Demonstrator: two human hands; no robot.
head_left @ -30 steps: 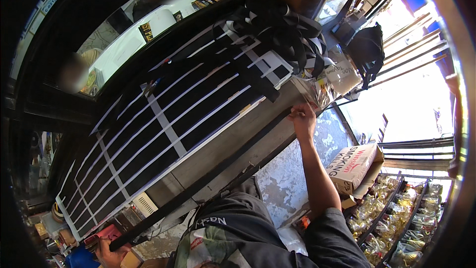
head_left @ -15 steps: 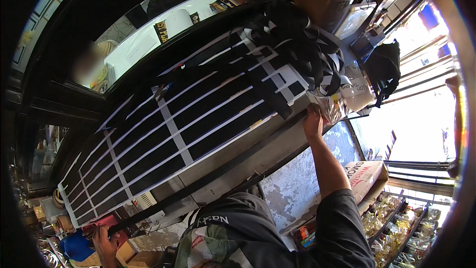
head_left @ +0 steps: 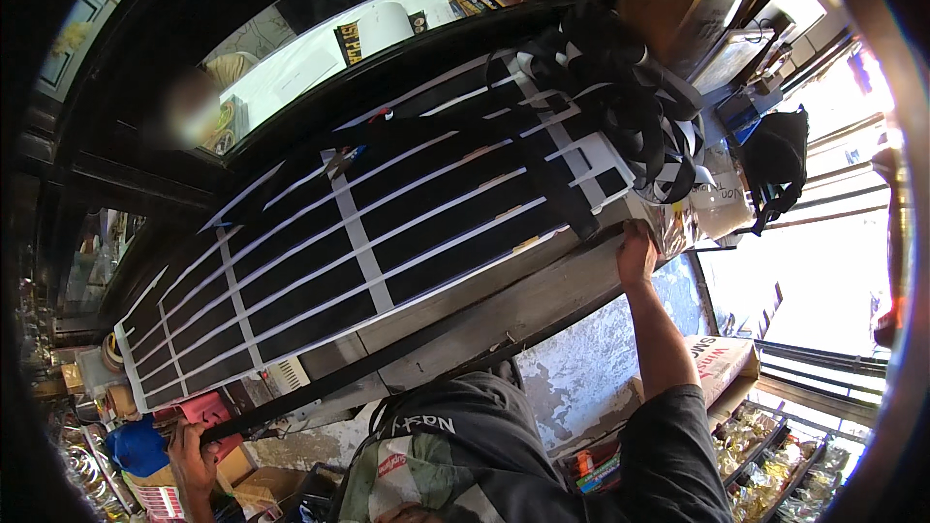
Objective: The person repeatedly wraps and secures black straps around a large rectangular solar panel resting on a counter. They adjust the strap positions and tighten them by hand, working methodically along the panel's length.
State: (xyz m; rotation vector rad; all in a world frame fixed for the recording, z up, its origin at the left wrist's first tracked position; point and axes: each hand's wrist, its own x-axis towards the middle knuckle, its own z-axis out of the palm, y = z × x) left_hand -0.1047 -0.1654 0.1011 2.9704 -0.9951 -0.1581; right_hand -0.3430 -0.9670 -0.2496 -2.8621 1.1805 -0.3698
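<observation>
My left hand (head_left: 193,455) is closed round the near-left end of a long black strip (head_left: 281,405). The strip runs slantwise along the table's front edge. At its far end my right hand (head_left: 636,252) grips it beside the table corner, fingers curled over; its fingertips are partly hidden. Behind the strip, several flat black bands (head_left: 291,276) lie side by side on a white-lined surface, crossed by grey bands (head_left: 356,232). A tangled heap of loose black and white strips (head_left: 639,107) rests at the far right end.
A cardboard box (head_left: 722,368) and trays of small wrapped goods (head_left: 765,465) stand at the lower right. A black bag (head_left: 778,160) hangs at the right. Behind a dark frame is a white table (head_left: 291,77) with a person beside it. A blue object (head_left: 138,447) lies at the lower left.
The view has shifted, so the table sits slightly further right. Both hands keep their grip at the strip's two ends; the left hand appears slightly higher and further left.
</observation>
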